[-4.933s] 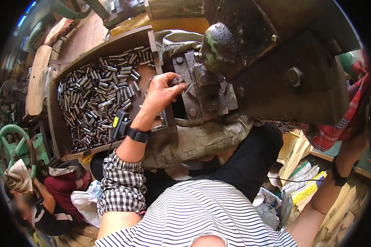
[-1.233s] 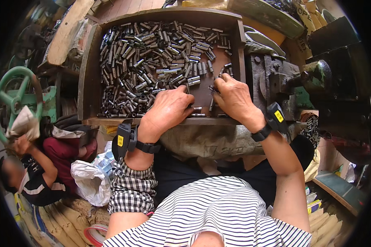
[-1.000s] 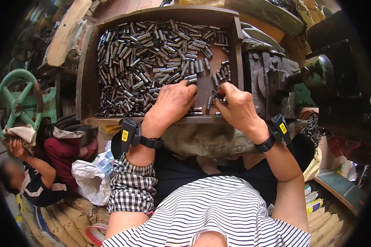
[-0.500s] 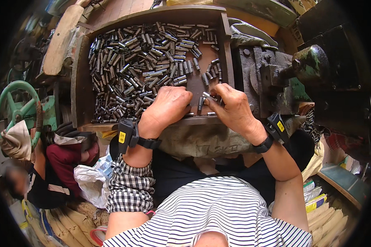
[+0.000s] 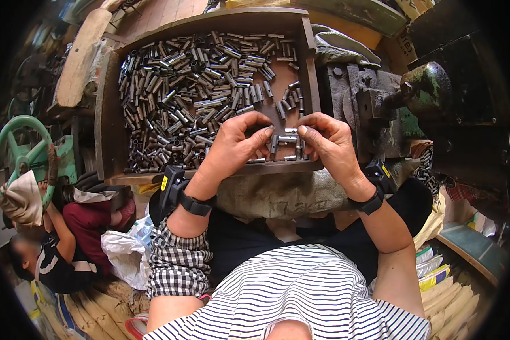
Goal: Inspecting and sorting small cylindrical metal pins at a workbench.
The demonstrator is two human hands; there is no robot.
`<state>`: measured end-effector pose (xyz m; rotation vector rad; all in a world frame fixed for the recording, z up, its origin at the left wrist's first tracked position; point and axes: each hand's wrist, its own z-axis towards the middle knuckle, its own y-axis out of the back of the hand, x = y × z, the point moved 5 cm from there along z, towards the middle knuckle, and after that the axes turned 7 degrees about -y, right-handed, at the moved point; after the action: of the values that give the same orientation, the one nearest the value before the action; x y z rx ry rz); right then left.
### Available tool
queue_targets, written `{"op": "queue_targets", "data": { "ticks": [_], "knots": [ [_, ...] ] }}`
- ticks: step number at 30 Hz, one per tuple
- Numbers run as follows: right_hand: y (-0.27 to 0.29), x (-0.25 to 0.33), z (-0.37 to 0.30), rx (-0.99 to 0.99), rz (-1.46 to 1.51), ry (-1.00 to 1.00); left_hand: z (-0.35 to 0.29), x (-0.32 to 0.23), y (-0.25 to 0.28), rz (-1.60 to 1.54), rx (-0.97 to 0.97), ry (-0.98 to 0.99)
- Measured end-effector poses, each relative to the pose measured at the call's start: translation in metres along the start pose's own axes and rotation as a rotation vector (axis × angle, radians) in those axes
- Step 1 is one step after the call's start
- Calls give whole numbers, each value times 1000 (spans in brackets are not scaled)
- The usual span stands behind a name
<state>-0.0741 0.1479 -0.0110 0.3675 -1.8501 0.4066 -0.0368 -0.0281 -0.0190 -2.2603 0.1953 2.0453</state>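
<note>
Over the near right part of a wooden tray [image 5: 209, 18] filled with short metal tubes [image 5: 170, 96], my two hands face each other. My right hand [image 5: 331, 147] pinches the end of a small shiny metal tube [image 5: 290, 131] between thumb and fingers. To its left, my left hand [image 5: 239, 143] is curled with thumb and forefinger tips apart, and I see nothing between them. Beside its thumb stands a dark tube [image 5: 274, 145], and another tube [image 5: 288, 139] lies crosswise between the hands. The left palm is hidden.
A greasy machine [image 5: 374, 107] with a rounded metal knob [image 5: 428, 88] adjoins the tray's right side. Grey cloth [image 5: 277, 195] hangs below the tray's front edge. At left, a person [image 5: 56, 249] sits by a green handwheel [image 5: 22, 147]. Sacks [image 5: 445, 303] lie at lower right.
My left hand has opened from a closed curl and moved slightly right. My right hand has shifted a little right, with its tube now lying level. The person at left has leaned forward, reaching toward the handwheel.
</note>
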Motion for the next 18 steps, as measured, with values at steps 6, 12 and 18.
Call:
{"op": "queue_targets", "data": {
  "ticks": [6,12,18],
  "knots": [
    [-1,-9,9,31,28,-7,0,10,-6,-444,-78,124],
    [-2,-15,13,35,165,-20,2,14,-5,-558,-108,128],
    [-2,-22,14,56,281,-72,2,17,-6,-556,-121,158]
  ]
}}
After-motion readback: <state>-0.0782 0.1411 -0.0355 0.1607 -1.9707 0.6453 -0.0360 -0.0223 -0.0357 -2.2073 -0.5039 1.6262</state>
